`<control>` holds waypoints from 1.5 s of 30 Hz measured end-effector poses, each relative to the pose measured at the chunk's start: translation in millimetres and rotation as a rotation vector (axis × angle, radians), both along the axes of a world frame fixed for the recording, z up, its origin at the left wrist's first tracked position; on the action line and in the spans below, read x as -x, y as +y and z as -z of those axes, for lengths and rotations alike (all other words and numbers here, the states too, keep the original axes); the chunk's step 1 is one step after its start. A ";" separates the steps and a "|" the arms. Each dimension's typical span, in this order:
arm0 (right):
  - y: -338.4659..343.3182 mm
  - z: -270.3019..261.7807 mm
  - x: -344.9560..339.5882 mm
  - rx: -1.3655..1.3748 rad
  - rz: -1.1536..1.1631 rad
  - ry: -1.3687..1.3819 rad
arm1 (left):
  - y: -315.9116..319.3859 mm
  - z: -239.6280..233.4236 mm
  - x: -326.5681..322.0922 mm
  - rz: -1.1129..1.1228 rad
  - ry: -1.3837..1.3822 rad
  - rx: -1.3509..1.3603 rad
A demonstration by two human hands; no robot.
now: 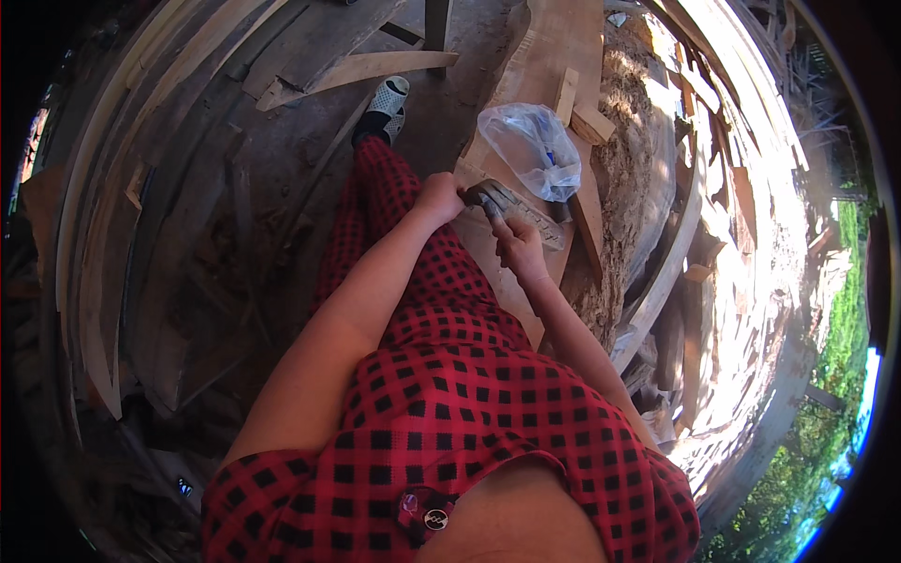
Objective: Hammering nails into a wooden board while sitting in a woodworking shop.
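My left hand (442, 198) is closed on the left end of a small dark grey, ridged object (490, 190); the picture does not settle what it is. My right hand (521, 246) grips a paler grey strip at its right side, and I cannot tell whether that strip is a separate piece. Both hands are above my thigh and the near end of a wide wooden plank. Just beneath lies a short wooden board (538, 224) with rough marks on its face. Beyond it rests a clear plastic bag (531, 150) with something blue inside.
Small wood blocks (593, 124) lie past the bag on the wide plank (552, 39). A rough-barked slab (619, 176) runs along its right. Long boards (105, 232) are stacked at left, and sunlit wood scraps (739, 232) lie at right. A slipper-clad foot (389, 98) is on the floor.
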State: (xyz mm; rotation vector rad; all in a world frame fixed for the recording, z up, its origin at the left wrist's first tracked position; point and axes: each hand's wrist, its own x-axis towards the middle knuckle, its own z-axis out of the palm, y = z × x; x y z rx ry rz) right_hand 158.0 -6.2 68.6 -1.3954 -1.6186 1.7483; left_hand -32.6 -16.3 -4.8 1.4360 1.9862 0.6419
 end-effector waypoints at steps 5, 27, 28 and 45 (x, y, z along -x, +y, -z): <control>3.9 -9.6 -1.6 0.032 0.012 0.045 | 0.3 3.7 1.8 0.007 -0.004 -0.053; 5.0 -7.4 -4.4 0.039 0.026 0.048 | -3.0 -6.8 -2.0 0.000 -0.117 -0.027; 4.6 -7.3 -4.2 0.040 0.026 0.049 | -2.8 -7.8 -2.6 0.001 -0.116 -0.026; 7.1 -2.9 2.8 0.014 -0.008 -0.039 | 2.6 1.4 6.0 -0.225 -0.258 -0.075</control>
